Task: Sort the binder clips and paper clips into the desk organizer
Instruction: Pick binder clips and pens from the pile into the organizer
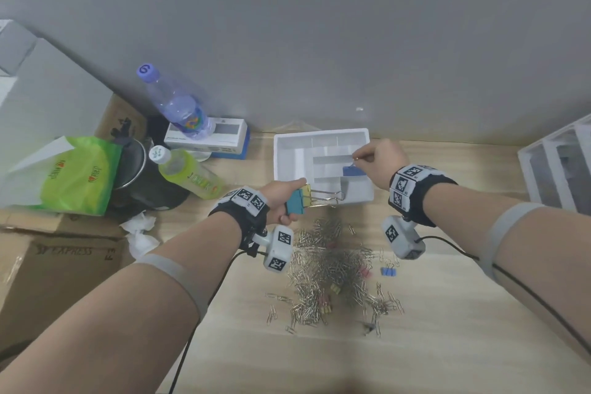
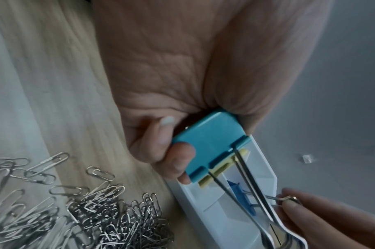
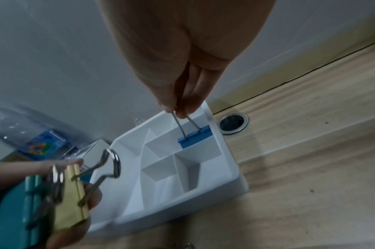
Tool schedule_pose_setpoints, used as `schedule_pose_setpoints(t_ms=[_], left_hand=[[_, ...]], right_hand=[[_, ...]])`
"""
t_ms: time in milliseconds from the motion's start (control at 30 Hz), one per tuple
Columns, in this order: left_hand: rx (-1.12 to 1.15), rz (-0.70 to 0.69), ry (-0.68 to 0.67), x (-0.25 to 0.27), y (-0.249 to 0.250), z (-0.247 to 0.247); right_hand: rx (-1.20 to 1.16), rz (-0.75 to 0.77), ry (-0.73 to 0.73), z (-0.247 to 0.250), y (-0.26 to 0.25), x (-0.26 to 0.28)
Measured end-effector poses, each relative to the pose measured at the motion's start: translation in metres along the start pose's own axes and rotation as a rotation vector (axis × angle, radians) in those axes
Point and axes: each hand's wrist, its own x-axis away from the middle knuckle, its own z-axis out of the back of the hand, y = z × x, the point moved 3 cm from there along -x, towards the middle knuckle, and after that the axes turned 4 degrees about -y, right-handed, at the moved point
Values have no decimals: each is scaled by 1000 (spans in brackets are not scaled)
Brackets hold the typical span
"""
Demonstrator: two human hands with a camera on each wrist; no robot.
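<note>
The right hand (image 1: 385, 163) pinches the wire handles of a blue clip (image 3: 194, 137), hanging it over a right-side compartment of the white plastic organizer (image 1: 323, 133) at the desk's (image 1: 447, 345) far edge. The left hand (image 1: 281, 198) grips a teal clip (image 2: 209, 141) and a yellow clip (image 3: 70, 197) stacked flat by the organizer's near-left corner. The heap of thin wire paper clips (image 1: 329, 275) mid-desk shows in the head and left-wrist views; only the right-wrist view shows a round metal grommet (image 3: 233, 123).
</note>
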Motion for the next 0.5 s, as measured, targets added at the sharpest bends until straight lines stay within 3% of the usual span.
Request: schedule_pose_setpoints(t_ms=[233, 400, 500], left_hand=[[101, -2, -100, -12, 10, -9], [188, -32, -164, -11, 19, -14], [215, -65, -160, -10, 26, -13]], right_hand=[[38, 0, -17, -8, 12, -9], [131, 96, -31, -3, 15, -8], [164, 173, 45, 6, 9, -3]])
